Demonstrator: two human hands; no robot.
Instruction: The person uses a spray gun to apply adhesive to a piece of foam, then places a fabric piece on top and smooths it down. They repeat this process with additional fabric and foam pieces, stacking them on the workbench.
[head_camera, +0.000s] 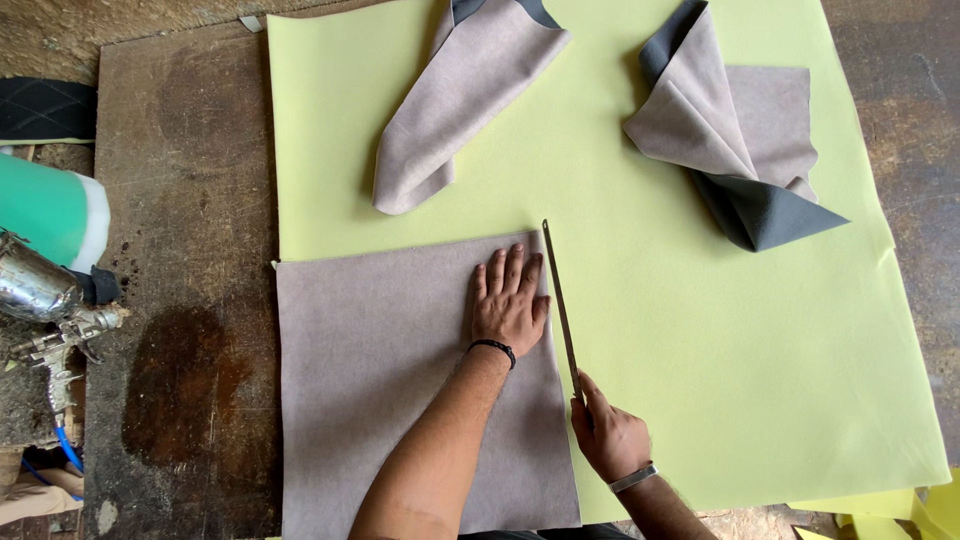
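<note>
A flat grey fabric panel (380, 390) lies on the near left part of a large pale yellow-green foam sheet (700, 350). My left hand (508, 303) presses flat on the panel near its right edge, fingers together. My right hand (608, 436) grips the handle end of a long thin blade (560, 305). The blade runs along the panel's right edge, its tip pointing away from me.
Two loose grey fabric pieces lie folded on the foam, one at the top centre (460, 95), one at the top right (745, 140). A metal spray gun (45, 310) and a green foam roll (50, 210) sit at the left on the worn wooden table (180, 200).
</note>
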